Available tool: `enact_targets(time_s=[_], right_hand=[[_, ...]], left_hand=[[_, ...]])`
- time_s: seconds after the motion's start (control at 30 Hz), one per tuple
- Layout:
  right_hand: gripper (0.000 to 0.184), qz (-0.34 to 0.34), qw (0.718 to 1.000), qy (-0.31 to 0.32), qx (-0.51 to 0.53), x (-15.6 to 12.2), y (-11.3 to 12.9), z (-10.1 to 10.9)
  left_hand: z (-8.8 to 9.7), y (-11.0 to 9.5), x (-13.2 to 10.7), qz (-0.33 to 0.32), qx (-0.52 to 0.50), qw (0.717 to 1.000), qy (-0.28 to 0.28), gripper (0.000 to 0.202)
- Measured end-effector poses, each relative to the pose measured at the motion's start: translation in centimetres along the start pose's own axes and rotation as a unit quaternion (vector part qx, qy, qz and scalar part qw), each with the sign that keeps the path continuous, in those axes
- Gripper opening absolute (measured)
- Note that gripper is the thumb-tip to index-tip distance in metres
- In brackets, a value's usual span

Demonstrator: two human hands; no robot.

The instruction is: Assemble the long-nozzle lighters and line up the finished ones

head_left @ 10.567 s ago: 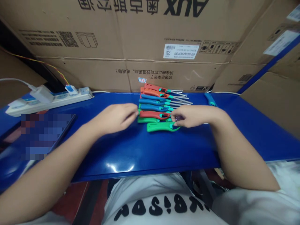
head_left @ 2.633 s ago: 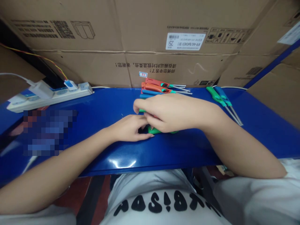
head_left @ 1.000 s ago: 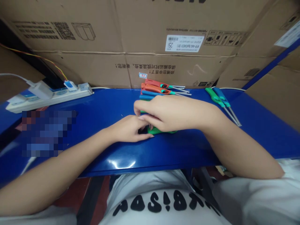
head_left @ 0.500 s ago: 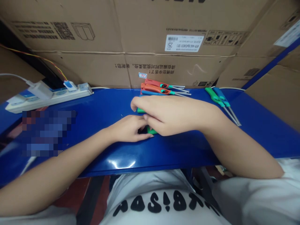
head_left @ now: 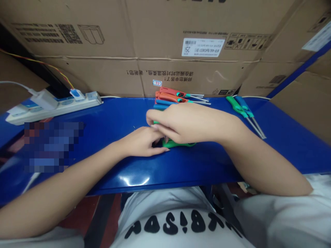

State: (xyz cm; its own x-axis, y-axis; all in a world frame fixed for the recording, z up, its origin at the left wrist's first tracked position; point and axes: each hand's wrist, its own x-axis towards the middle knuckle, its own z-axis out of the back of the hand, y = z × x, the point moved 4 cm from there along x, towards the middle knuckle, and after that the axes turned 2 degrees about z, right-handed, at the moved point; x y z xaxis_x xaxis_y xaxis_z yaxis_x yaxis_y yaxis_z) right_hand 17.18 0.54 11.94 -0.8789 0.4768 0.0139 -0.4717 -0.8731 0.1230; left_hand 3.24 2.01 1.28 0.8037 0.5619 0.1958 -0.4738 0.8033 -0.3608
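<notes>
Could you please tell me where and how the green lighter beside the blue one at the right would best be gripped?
Probably pinch the green lighter by its handle, from the left and above: that thick end lies toward the cardboard, its slim rod slants forward and right, and the blue lighter lies close along its right side. The right hand looks nearer.

Your right hand hides the right ends of the blue handles and part of the near green lighter. What its fingers hold, you can't tell. It also covers some of your left hand's fingertips. Pixelation blurs the flat object at left; the far carton's top lettering is cut off.
</notes>
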Motion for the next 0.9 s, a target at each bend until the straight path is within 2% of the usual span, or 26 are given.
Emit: enact_targets(time_s=[0.13, 0.23, 0.4, 0.6, 0.73, 0.83, 0.9], right_hand=[[0.018, -0.016, 1.0, 0.016, 0.013, -0.25, 0.1, 0.29], [0.018, -0.025, 1.0, 0.004, -0.002, -0.36, -0.05, 0.4], [0.018, -0.015, 1.0, 0.003, -0.009, -0.34, -0.16, 0.11], [0.026, -0.002, 1.0, -0.024, 0.002, -0.08, -0.01, -0.03], [0.029, -0.008, 1.0, -0.01, -0.007, -0.04, -0.11, -0.13], [0.038, 0.003, 1.0, -0.016, 0.008, -0.13, 0.11, 0.11], [0.036, 0.006, 1.0, -0.018, 0.005, -0.15, 0.19, 0.15]], left_hand=[[0.09, -0.09, 0.06, -0.004, -0.014, 1.0, -0.003, 0.021], [0.01, 0.05, 0.02, 0.0, -0.003, 1.0, -0.004, 0.024], [-0.06, 0.19, -0.03, -0.004, 0.002, 1.0, -0.004, 0.026], [-0.05, 0.24, -0.04, -0.002, -0.001, 1.0, -0.004, 0.026], [-0.11, 0.21, -0.01, -0.004, -0.011, 1.0, 0.0, 0.025], [-0.14, 0.19, -0.03, -0.002, -0.015, 1.0, -0.002, 0.026], [-0.15, 0.23, -0.06, 0.006, -0.005, 1.0, -0.003, 0.028]])
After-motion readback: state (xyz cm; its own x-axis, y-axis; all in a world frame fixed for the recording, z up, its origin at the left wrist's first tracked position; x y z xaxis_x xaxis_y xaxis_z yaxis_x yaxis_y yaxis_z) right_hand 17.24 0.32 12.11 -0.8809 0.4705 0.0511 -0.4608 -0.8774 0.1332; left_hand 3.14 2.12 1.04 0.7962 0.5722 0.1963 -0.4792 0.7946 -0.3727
